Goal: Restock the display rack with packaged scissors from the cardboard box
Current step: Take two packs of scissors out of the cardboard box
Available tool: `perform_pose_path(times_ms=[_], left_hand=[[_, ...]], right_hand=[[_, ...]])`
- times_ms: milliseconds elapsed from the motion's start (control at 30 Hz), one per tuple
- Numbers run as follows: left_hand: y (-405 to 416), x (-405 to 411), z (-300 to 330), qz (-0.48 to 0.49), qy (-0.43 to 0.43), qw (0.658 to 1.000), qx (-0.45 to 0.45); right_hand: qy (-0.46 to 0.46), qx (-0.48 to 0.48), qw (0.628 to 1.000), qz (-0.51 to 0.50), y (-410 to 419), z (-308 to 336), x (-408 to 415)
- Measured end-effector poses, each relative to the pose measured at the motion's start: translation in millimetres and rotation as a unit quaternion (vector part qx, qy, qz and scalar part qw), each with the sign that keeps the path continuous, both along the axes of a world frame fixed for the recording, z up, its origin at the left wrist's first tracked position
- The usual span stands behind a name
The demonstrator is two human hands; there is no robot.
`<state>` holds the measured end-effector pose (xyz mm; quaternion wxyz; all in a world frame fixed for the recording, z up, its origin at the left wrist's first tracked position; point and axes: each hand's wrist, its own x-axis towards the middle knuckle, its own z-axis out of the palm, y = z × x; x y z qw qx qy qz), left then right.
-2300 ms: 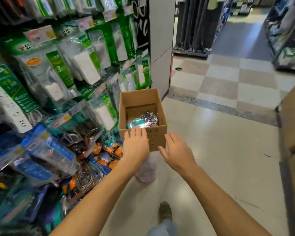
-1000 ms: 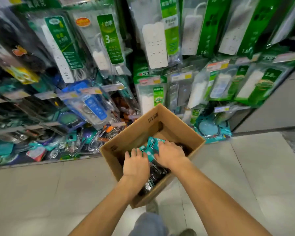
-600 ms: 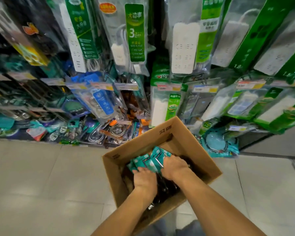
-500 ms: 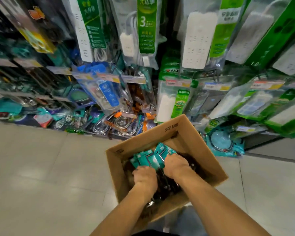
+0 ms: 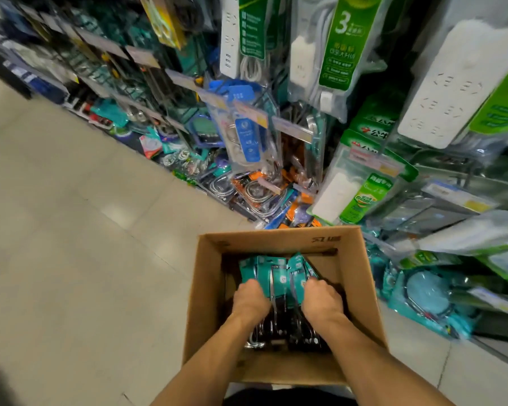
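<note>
Gathering a fan of teal packaged scissors (image 5: 276, 276) inside the cardboard box (image 5: 361, 288) at lower centre, the left hand (image 5: 251, 298) and right hand (image 5: 323, 300), earlier laid flat, are now curled round them, so hanging on the display rack (image 5: 247, 127) above is judged imminent.

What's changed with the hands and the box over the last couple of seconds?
Both hands went from the box's outer wall down inside it. The left hand and right hand now grip a fanned bundle of teal scissor packs. The cardboard box stays open beside the display rack; no pack has left it yet.
</note>
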<state>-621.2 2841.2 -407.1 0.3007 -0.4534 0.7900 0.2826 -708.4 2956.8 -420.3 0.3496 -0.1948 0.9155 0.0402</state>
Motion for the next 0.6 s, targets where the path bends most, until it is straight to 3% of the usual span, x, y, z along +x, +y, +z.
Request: perform_pose_path(times_ms=[333,600], left_hand=[[26,8,2,0.089,0.012,0.996,0.005],[9,21,43,0.082,0.088,0.991,-0.063]], right_hand=[[-0.087,-0.084,0.991,-0.053,5,7,-5],[-0.061,-0.138,0.988,-0.025,8,38,-1]])
